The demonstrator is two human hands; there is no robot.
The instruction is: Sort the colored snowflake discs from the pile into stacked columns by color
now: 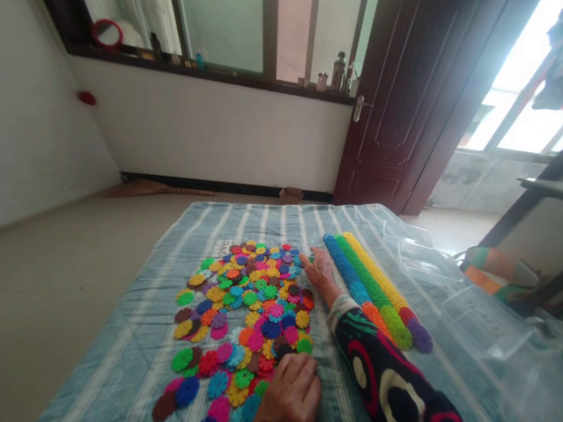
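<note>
Many colourful notched plastic discs [249,298] lie in a loose, overlapping spread on a striped cloth. At the pile's far right edge, my right hand [322,272] reaches in with its fingers around a small green disc [310,260]. My left hand [289,400] rests at the near right edge of the pile, back upward and fingers curled; what is under them is hidden. To the right of my right hand, discs are stacked on their sides in long rows: a blue row [348,268], a green row [367,280] and a yellow row [376,268].
The striped cloth [143,331] covers the surface under the discs. Clear plastic containers [486,320] stand along its right side, with a clear lid [430,262] near the far right corner. A dark red door [399,96] stands beyond.
</note>
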